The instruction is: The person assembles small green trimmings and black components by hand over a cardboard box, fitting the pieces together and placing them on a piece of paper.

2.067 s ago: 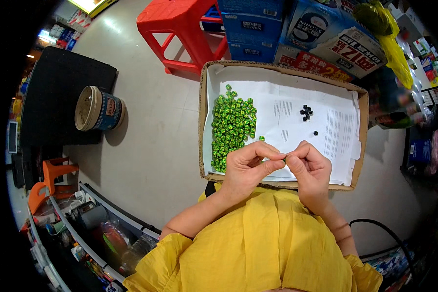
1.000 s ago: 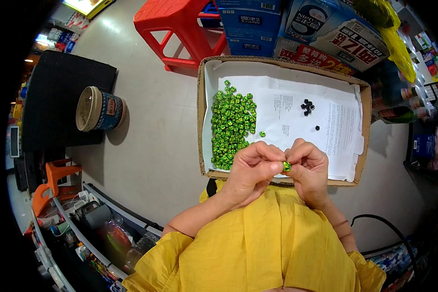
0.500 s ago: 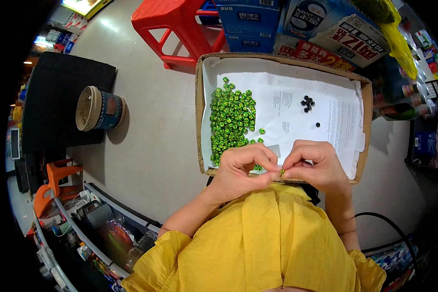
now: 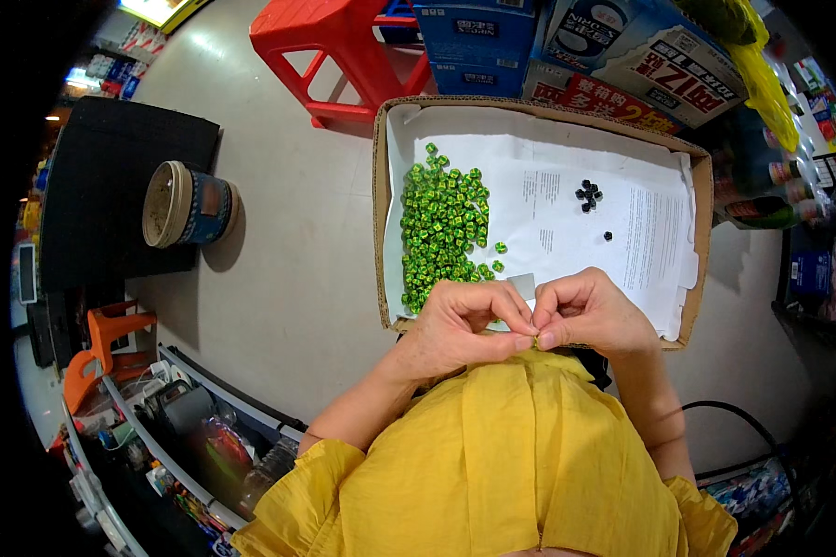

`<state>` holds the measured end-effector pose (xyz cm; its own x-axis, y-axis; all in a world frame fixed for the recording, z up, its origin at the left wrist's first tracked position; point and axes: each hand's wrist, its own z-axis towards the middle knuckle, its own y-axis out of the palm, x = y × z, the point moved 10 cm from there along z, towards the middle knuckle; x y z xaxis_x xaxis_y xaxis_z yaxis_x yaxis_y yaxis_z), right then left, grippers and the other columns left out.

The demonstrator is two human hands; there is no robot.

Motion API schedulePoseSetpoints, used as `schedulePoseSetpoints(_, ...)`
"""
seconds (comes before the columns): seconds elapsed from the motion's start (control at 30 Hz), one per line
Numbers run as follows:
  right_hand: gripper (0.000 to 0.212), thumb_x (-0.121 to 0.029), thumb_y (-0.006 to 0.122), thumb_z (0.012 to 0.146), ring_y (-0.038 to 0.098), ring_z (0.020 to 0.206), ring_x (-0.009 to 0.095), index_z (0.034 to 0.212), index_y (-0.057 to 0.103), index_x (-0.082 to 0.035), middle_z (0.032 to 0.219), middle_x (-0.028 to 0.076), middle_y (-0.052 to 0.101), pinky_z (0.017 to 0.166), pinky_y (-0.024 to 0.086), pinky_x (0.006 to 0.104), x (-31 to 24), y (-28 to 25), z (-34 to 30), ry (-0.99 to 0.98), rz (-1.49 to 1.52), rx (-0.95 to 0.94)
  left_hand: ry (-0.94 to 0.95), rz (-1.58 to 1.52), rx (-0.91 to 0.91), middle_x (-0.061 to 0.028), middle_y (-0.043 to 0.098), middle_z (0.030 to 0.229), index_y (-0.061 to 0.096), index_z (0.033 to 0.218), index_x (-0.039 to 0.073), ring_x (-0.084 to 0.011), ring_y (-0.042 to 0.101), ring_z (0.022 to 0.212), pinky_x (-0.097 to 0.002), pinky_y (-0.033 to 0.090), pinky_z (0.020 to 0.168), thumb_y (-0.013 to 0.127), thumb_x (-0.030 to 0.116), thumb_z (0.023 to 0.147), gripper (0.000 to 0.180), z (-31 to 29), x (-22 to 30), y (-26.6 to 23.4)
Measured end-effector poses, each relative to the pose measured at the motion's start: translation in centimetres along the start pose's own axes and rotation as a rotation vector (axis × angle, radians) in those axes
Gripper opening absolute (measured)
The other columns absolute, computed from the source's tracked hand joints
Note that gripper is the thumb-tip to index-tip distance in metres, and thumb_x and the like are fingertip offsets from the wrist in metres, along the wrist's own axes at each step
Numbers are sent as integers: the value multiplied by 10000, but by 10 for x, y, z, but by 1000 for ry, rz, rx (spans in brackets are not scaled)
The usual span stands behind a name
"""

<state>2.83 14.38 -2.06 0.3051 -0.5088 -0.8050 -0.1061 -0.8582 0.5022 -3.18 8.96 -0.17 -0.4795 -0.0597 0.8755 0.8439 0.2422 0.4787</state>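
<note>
My left hand (image 4: 463,323) and my right hand (image 4: 593,314) meet fingertip to fingertip above the near edge of a shallow cardboard box (image 4: 703,218). Both pinch one tiny green-yellow piece (image 4: 536,343), mostly hidden by the fingers. Inside the box, a heap of small green faceted pieces (image 4: 437,223) fills the left side of the white paper lining (image 4: 539,144). A few stray green ones lie off the heap's right edge. On the right part of the paper sit a cluster of small black pieces (image 4: 588,195) and one lone black piece (image 4: 607,237). A greyish flat patch (image 4: 522,284) shows just beyond my fingers.
Beyond the box stand a red plastic stool (image 4: 330,56) and stacked blue cartons (image 4: 478,46). A round tub (image 4: 190,206) is on the floor at left, beside a black block (image 4: 125,195). Bottles (image 4: 771,190) stand at right; a cluttered rack (image 4: 204,436) lies lower left.
My right hand has turned slightly and drawn closer to the left. The green-yellow piece is more covered by my fingertips. The heap and black pieces look the same.
</note>
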Motion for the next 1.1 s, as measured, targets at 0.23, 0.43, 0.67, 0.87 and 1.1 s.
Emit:
schedulePoseSetpoints(0.23,56,-20,655,770,518,699,48,799,622,15,752,15,588,626,410,182,-26,-17,-13,-292,-310,445,137,323,229,-57,618,810,645,846,-11,-110,567,763,-226,439,694,633,-52,750,104,1,11,-18)
schedulePoseSetpoints(0.43,72,-46,622,802,478,660,54,825,598,17,745,21,572,612,382,182,-6,-20,-13,-201,159,411,93,179,187,-69,603,856,655,930,-1,-118,560,797,-231,447,703,623,-64,760,184,4,8,-12)
schedulePoseSetpoints(0.67,148,-119,647,798,375,592,43,751,552,-16,669,-30,492,543,295,186,10,-1,-8,-43,381,232,155,-5,73,-61,565,856,640,912,-2,-119,518,791,-230,424,690,667,-28,749,166,5,-1,-6)
schedulePoseSetpoints(0.87,90,-87,646,795,442,613,37,767,599,-15,656,-37,509,569,340,164,9,-5,-5,-50,246,150,32,-127,-18,-43,565,841,596,804,-5,-95,515,792,-226,417,704,666,-21,760,85,7,-12,3)
schedulePoseSetpoints(1.1,127,16,658,719,534,602,134,840,618,23,687,73,516,552,417,229,-37,-3,-22,-484,-782,623,125,129,314,-20,612,863,611,923,-6,-56,546,750,-192,440,673,631,-26,794,132,-4,-16,-30)
